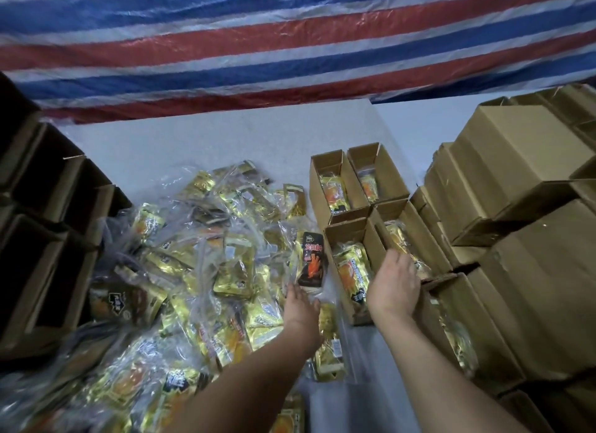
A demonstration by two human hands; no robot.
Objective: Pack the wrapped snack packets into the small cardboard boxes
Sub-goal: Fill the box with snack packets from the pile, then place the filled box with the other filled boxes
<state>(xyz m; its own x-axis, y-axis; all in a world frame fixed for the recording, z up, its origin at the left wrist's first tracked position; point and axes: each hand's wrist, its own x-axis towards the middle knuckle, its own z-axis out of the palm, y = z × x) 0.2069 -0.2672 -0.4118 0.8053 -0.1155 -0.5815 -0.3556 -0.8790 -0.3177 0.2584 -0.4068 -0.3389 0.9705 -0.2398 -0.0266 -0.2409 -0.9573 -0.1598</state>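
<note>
My left hand (301, 307) pinches black snack packet (312, 260), frame centre; right hand (395, 286) grips open box (408, 236) wall. Mid-packing. Next: drop packet into box.

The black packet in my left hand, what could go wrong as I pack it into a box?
1. The left hand holds the black packet only by its lower end, so it could slip into the gold pile.
2. The open boxes already hold orange packets and stand tightly together; it could land in the wrong one.
3. The right hand at the box edge could nudge that box out of line.
</note>
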